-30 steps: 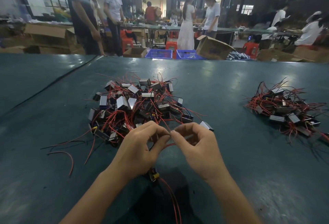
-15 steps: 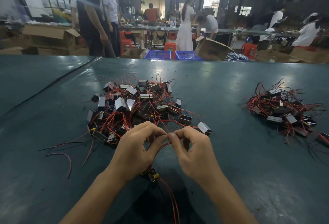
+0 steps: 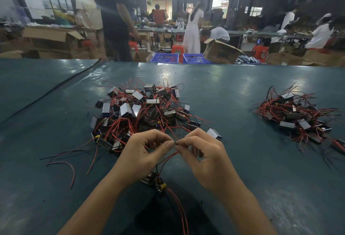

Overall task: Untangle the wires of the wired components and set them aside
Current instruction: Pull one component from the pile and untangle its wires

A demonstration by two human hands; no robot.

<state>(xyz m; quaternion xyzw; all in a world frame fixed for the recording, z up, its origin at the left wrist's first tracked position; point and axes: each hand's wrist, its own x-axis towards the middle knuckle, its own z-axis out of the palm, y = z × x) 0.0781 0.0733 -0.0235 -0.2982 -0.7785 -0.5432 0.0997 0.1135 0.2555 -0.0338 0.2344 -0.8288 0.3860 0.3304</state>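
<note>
The green table (image 3: 242,89) is carrying everything: just beyond the pinch the tangled heap (image 3: 141,111) of small metal-cased parts with red and black leads is lying, and well off to the right of the pinch a smaller heap (image 3: 295,115) is sitting, probably the ones already set aside. The left hand (image 3: 141,154) and the right hand (image 3: 203,156) are meeting fingertip to fingertip, each pinching the thin wires (image 3: 169,156) between thumb and forefinger. Directly below the pinch one part (image 3: 152,177) is hanging by those wires; whether it is touching the table I cannot tell. To do this well, the fingers should be drawing the strands apart slowly, sliding toward the part rather than tugging, and staying clear of the heap beyond
</note>
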